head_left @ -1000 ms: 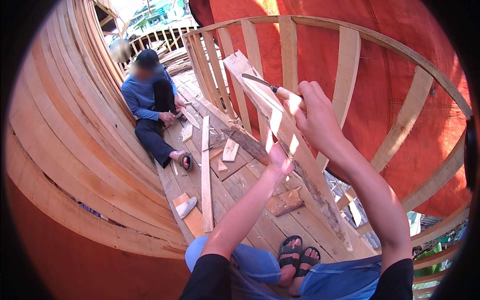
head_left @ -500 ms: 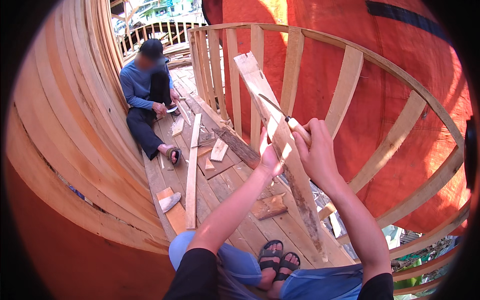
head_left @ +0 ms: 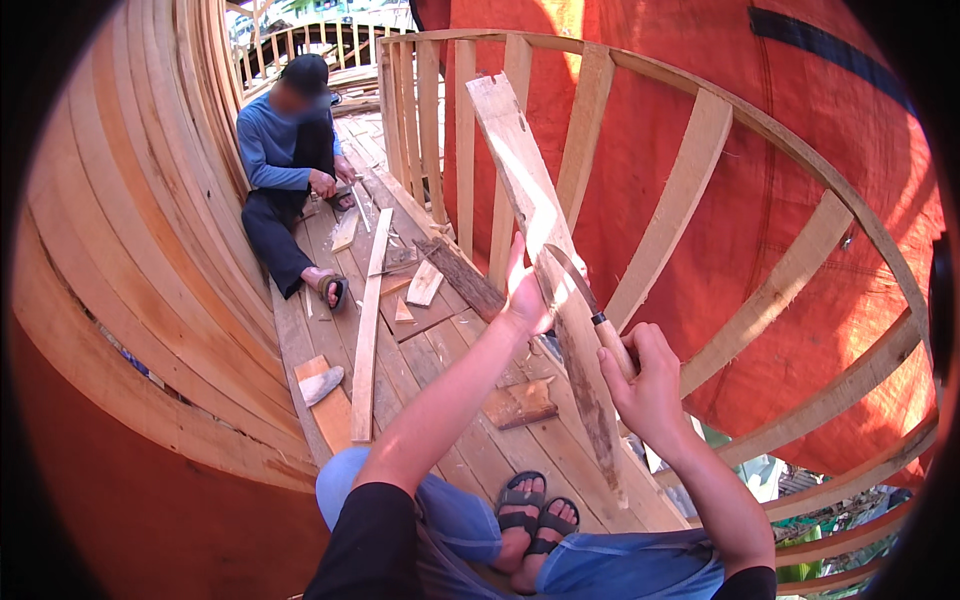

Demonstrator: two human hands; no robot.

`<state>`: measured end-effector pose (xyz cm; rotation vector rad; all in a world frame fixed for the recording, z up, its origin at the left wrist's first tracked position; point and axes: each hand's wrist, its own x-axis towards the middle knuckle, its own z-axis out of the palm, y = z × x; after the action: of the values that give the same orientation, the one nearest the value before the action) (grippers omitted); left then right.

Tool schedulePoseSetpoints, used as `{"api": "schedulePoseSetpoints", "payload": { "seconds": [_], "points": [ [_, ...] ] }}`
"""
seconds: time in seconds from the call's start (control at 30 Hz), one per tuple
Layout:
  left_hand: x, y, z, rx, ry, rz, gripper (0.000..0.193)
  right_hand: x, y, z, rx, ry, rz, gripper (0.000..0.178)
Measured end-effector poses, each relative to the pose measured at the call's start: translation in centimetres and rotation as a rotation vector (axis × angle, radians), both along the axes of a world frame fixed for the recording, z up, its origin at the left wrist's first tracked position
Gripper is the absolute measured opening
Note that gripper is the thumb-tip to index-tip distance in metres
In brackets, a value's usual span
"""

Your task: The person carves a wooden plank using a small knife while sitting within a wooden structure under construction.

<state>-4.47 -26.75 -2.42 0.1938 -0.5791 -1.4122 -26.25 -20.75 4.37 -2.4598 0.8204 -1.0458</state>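
A long wooden plank [head_left: 512,140] slants upward in front of me, its lower end dark and rough near the deck by my feet. My left hand [head_left: 527,298] is closed around the plank's left edge about halfway along. In my right hand [head_left: 648,385] is a knife [head_left: 612,347], its pale wooden handle wrapped by my fingers. The thin curved blade lies across the plank's face, just beyond my left hand. Whether the edge bites into the wood cannot be made out.
Another person [head_left: 285,150] sits at the far left, hands on a thin strip of wood. A long board [head_left: 372,330], wood offcuts [head_left: 522,402] and a grey stone-like piece [head_left: 322,385] lie on the plank deck [head_left: 440,365]. A curved slatted railing [head_left: 690,160] stands right, before a red sheet.
My right hand has drawn the knife down the plank toward me, and the blade now sits lower. My left hand still grips the plank. The view has shifted slightly.
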Motion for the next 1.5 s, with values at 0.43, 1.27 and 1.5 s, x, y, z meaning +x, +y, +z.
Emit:
{"api": "schedulePoseSetpoints", "payload": {
  "seconds": [0.43,1.27,1.5],
  "points": [
    [2.7,-0.3,2.0,-0.162,0.030,0.017,0.091,-4.8,1.0,-3.3,-0.040,0.140,0.033,0.024],
    [5.7,1.7,4.9,-0.064,-0.041,0.321,0.089,-16.9,-1.3,-8.7,-0.046,0.522,-0.019,0.025],
    [6.4,1.4,4.8,-0.105,-0.037,0.299,0.090,-18.7,-2.4,-8.7,-0.044,0.431,0.016,0.025]
  ]
}}
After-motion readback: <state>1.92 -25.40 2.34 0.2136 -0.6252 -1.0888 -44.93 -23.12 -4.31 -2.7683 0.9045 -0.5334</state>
